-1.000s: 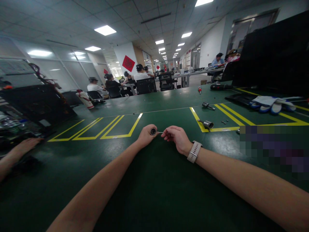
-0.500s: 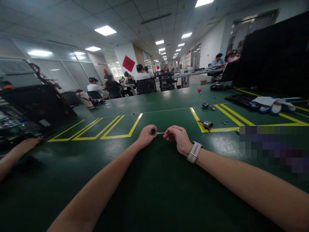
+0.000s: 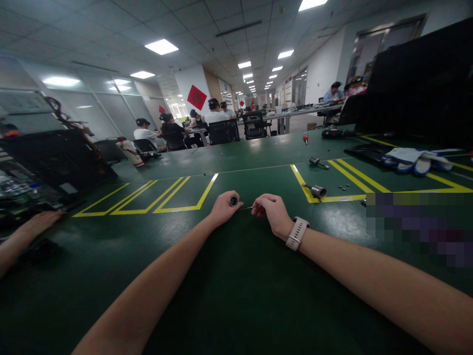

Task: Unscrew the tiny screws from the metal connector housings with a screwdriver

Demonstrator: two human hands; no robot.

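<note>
My left hand (image 3: 224,209) is closed around a round metal cylinder (image 3: 233,201), its hollow end facing me. To its right, my right hand (image 3: 271,209) pinches what looks like a screwdriver (image 3: 248,208), a thin metal shaft pointing left; its handle is mostly hidden in the fingers. The shaft's tip is close to my left thumb, below the cylinder's open end; whether it touches is too small to tell. A similar metal cylinder with a shank (image 3: 318,191) lies right of my hands on the yellow tape, with another shanked cylinder (image 3: 318,162) behind it.
Several small dark pieces (image 3: 343,188) lie on the green table (image 3: 236,286). Further back are a red-tipped tool (image 3: 305,138), a black power drill (image 3: 337,133) and white-and-blue gloves (image 3: 417,161). Another person's hand (image 3: 46,218) rests at the left. A large black panel (image 3: 421,84) stands right.
The screwdriver shaft has drawn away from my left thumb and its tip has dropped slightly. My right hand has turned a little; my left hand still holds the metal cylinder.
</note>
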